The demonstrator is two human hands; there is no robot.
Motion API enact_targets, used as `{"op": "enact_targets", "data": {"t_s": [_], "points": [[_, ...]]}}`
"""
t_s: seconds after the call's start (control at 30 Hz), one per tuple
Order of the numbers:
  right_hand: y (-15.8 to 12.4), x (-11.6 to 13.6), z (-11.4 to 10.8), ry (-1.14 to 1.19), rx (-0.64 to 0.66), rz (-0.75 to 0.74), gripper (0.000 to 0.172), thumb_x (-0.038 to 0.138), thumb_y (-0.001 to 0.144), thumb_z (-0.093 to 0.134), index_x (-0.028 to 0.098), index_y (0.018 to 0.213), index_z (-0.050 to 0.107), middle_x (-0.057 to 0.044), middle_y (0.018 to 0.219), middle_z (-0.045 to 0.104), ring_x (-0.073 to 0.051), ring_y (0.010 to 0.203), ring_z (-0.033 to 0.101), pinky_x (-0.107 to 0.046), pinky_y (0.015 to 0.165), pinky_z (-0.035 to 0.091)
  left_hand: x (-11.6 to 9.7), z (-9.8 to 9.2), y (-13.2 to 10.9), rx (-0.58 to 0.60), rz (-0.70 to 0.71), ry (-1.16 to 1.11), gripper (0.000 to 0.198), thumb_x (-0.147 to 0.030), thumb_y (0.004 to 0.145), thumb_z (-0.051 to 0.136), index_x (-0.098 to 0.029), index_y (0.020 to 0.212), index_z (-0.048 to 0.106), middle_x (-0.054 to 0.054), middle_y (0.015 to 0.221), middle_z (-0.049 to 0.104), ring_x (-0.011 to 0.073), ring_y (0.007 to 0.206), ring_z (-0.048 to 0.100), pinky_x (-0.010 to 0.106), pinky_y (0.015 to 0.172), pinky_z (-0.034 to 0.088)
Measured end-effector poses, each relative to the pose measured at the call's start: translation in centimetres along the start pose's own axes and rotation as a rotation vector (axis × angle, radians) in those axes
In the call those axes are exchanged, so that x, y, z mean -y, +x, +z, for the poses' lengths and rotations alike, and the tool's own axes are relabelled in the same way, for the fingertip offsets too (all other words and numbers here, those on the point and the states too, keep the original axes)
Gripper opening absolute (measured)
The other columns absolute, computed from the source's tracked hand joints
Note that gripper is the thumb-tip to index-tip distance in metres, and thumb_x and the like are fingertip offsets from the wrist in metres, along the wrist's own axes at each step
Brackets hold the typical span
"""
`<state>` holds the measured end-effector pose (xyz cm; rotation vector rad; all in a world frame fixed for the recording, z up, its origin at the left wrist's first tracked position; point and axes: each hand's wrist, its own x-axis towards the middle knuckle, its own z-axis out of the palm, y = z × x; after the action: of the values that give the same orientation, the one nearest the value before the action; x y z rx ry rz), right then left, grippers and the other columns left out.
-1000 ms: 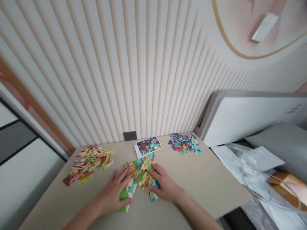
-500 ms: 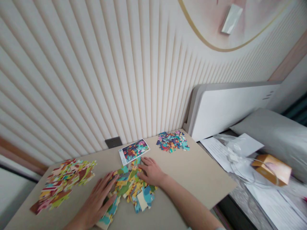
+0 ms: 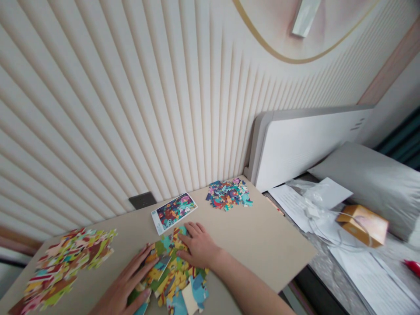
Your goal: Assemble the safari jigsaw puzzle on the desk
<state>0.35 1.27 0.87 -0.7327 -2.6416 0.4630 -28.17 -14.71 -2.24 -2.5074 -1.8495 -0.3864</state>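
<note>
The left hand (image 3: 126, 280) is laid flat, its fingers (image 3: 139, 264) spread and directed up and to the right, while the right hand (image 3: 197, 247) is pressed down opposite, its fingertips (image 3: 185, 236) directed to the upper left. Neither hand is clenched, and no piece is seen gripped. Between the two sets of fingers, a loose heap of jigsaw pieces (image 3: 173, 280) is spread across the beige tabletop (image 3: 262, 245), its long axis running from just past the right fingertips down toward the person and off the bottom edge of the view. Just beyond the right fingertips, a picture card (image 3: 173, 212) is lying at a slant, its long axis tilted up to the right. Further out past the right fingers, a smaller pile of pieces (image 3: 228, 194) is seen, and well to the left of the left fingers, a broad pile of pieces (image 3: 65, 267) is spread, stretching diagonally to the lower left.
</note>
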Motion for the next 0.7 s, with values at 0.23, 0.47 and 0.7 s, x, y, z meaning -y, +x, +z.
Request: {"op": "enact_targets", "data": {"t_s": [0.23, 0.47, 0.7], "points": [[-1.3, 1.3, -0.4, -0.017, -0.033, 0.037, 0.06, 0.063, 0.091, 0.057, 0.019, 0.13, 0.06, -0.019, 0.138, 0.053, -0.034, 0.135, 0.039, -0.056, 0.115, 0.028, -0.5, 0.7, -0.5, 0.022, 0.071, 0.03, 0.078, -0.043, 0.091, 0.057, -0.041, 0.159, 0.018, -0.002, 0.165, 0.024, 0.0339, 0.147, 0.034, 0.053, 0.112, 0.043], [-1.1, 0.9, -0.4, 0.032, -0.045, 0.035, 0.065, 0.066, 0.091, 0.054, 0.024, 0.141, 0.052, -0.016, 0.144, 0.049, -0.032, 0.136, 0.04, -0.054, 0.116, 0.028, 0.0, 0.6, -0.3, 0.061, -0.004, -0.003, 0.071, -0.039, 0.098, 0.043, -0.037, 0.161, 0.01, 0.0, 0.166, 0.025, 0.0298, 0.149, 0.032, 0.051, 0.114, 0.042], [-0.2, -0.1, -0.4, 0.107, -0.1, 0.088, 0.049, 0.056, 0.097, 0.053, 0.029, 0.137, 0.055, -0.011, 0.139, 0.055, -0.028, 0.13, 0.047, -0.049, 0.113, 0.032, 2.7, 1.2, 8.0, -0.094, -0.123, 0.017, 0.057, -0.047, 0.095, 0.051, -0.026, 0.148, 0.047, 0.007, 0.158, 0.04, 0.0295, 0.144, 0.04, 0.047, 0.118, 0.037]]}}
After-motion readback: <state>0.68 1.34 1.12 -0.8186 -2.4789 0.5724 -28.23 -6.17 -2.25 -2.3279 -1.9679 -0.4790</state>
